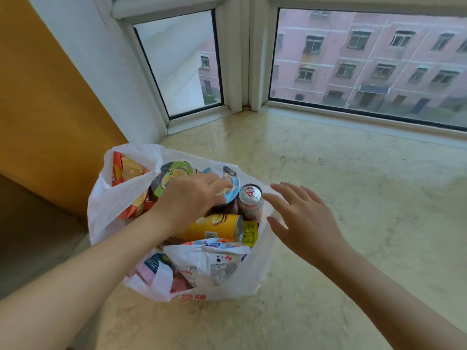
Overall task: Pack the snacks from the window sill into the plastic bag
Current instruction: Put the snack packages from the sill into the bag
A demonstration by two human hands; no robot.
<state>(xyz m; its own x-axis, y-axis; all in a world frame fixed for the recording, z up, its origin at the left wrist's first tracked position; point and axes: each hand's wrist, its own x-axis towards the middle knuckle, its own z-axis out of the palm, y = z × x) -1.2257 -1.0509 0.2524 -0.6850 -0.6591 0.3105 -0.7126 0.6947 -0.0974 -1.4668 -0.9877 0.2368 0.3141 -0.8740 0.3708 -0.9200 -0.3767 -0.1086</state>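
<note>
Left hand [192, 200] reaches into the mouth of the white plastic bag [106, 198], palm down, fingers extended and only slightly bent, fingertips lying on the blue-rimmed cup lid [233, 180]. No curl round anything visible; the hand reads as flat and holding nothing, though the underside of the palm is hidden.

Right hand [303, 218] is at the bag's right edge, fingers spread and straight, palm facing left toward the bag. Thumb and fingertips are close to the thin plastic by the upright drink can [250, 198]; cannot tell whether they touch it. It grasps nothing.

Bag stands on the marble window sill [353, 198], near the sill's left end, mouth open upward and full. Contents, outward from the left hand:
- green-lidded cup [169, 178], just left of the blue-rimmed lid, partly under the hand.
- drink can with red pull tab, upright, at the right side of the opening.
- yellow cylindrical tube [214, 227], lying on its side below the hand, metal end pointing right.
- small yellow packet [250, 233] touching the tube's end.
- white snack packet [214, 263] at the near side, printed back showing.
- orange-red crisp bag [126, 170] at the far left, under a bag handle.

Beyond the sill: corner window [182, 64] with white frames, pink apartment block [366, 61] outside. Orange-brown panel [45, 109] to the left.
</note>
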